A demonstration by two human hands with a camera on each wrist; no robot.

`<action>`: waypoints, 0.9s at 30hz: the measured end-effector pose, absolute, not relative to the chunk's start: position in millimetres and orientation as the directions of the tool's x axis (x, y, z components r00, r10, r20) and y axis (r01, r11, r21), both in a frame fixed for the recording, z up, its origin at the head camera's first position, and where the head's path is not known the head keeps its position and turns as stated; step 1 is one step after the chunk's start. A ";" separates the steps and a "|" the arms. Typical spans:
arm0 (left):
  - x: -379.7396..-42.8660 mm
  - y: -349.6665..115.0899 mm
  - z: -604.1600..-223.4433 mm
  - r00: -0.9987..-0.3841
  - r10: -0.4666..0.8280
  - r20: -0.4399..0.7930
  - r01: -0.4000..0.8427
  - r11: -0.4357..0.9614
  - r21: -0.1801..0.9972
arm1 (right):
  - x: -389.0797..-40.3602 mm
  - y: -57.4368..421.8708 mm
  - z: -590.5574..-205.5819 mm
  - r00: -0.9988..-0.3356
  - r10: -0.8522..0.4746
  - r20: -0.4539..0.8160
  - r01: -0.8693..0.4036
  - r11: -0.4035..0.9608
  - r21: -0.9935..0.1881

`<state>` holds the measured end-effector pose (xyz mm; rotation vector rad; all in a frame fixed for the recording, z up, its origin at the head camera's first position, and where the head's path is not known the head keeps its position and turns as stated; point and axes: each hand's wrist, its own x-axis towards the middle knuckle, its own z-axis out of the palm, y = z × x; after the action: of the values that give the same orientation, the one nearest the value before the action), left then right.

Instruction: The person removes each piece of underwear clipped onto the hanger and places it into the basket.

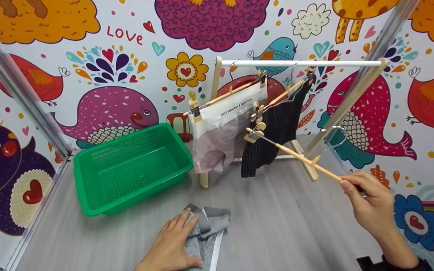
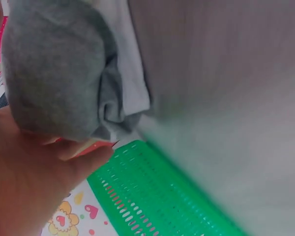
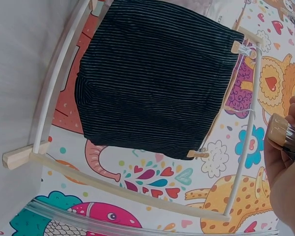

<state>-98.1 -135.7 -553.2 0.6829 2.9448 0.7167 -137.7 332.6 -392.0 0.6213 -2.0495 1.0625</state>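
My left hand [image 1: 170, 242] rests on a crumpled grey garment [image 1: 217, 223] with white trim, its fingers extended over the cloth. In the left wrist view, the grey fabric [image 2: 54, 73] bulges beside the fingers. At the right, my right hand [image 1: 371, 199] grips one end of a wooden clip hanger [image 1: 296, 155], whose metal hook points up and away from the rack. The hanger's far clip [image 1: 254, 134] has no garment in it. A wooden clip [image 3: 278, 132] shows by the right fingers in the right wrist view.
A small rack [image 1: 349, 63] with a white rail stands at the back. From it hang white-and-pink shorts [image 1: 217, 137] and black striped shorts [image 1: 273, 139], each on a clip hanger. A green perforated basket [image 1: 126, 207] sits at the left. Cartoon-printed walls [image 1: 187, 49] enclose the grey tabletop [image 1: 277, 226].
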 end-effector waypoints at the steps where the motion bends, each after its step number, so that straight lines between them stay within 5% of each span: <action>1: -98.4 -135.3 -554.0 -0.901 0.429 0.057 0.408 0.798 0.444 | -137.8 333.5 -391.3 -0.618 -0.080 0.782 -0.681 0.553 -0.481; 18: -97.2 -134.8 -565.3 -0.891 0.452 0.039 0.430 0.813 0.393 | -143.2 342.7 -375.8 -0.624 0.024 0.781 -0.602 0.622 -0.500; 27: -100.9 -135.9 -565.9 -0.908 0.418 -0.006 0.371 0.812 0.451 | -148.2 354.0 -371.4 -0.667 0.157 0.728 -0.457 0.686 -0.567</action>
<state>-100.9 -135.9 -565.9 0.6310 2.8898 0.6859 -148.2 354.0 -371.4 0.2289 -2.0952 0.9771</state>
